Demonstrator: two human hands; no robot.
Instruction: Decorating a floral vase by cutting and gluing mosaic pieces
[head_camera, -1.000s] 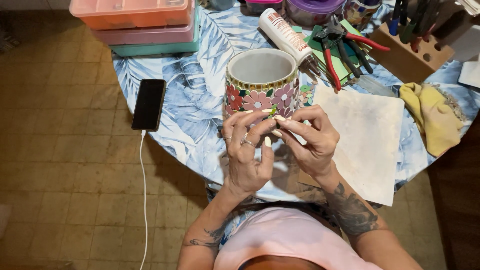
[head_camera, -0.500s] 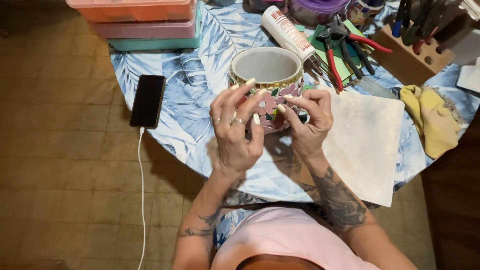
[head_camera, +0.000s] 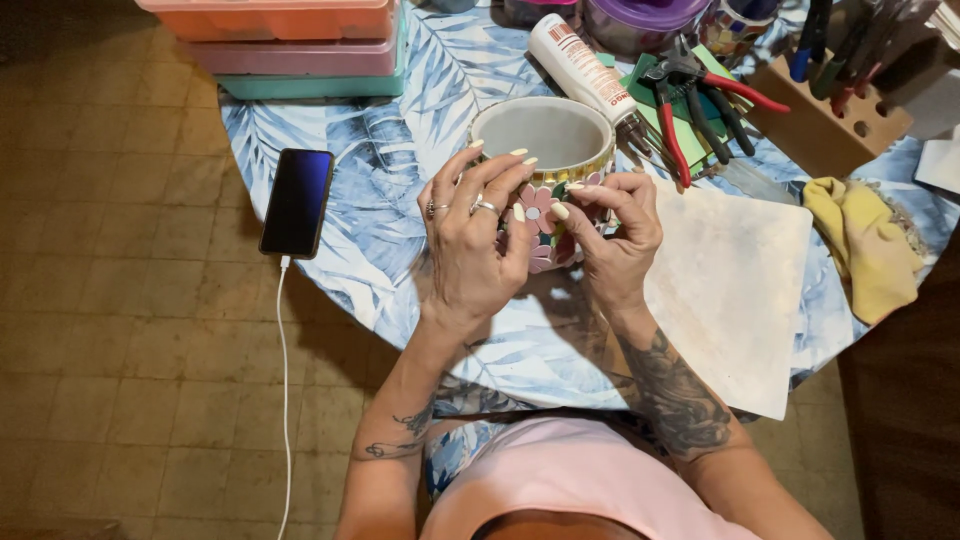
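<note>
Both hands grip a round mosaic flower pot (head_camera: 545, 160) at the table's centre. The left hand (head_camera: 470, 245) cups its left side; the right hand (head_camera: 612, 230) presses fingertips against its near wall. A charging phone (head_camera: 297, 202) lies left, pliers (head_camera: 690, 100) far right.

Both hands (head_camera: 545, 240) around a flowered mosaic pot (head_camera: 545, 165) on the table (head_camera: 400, 230)

Pink top, tattooed forearms, long pale nails — apparently two silver rings.
</note>
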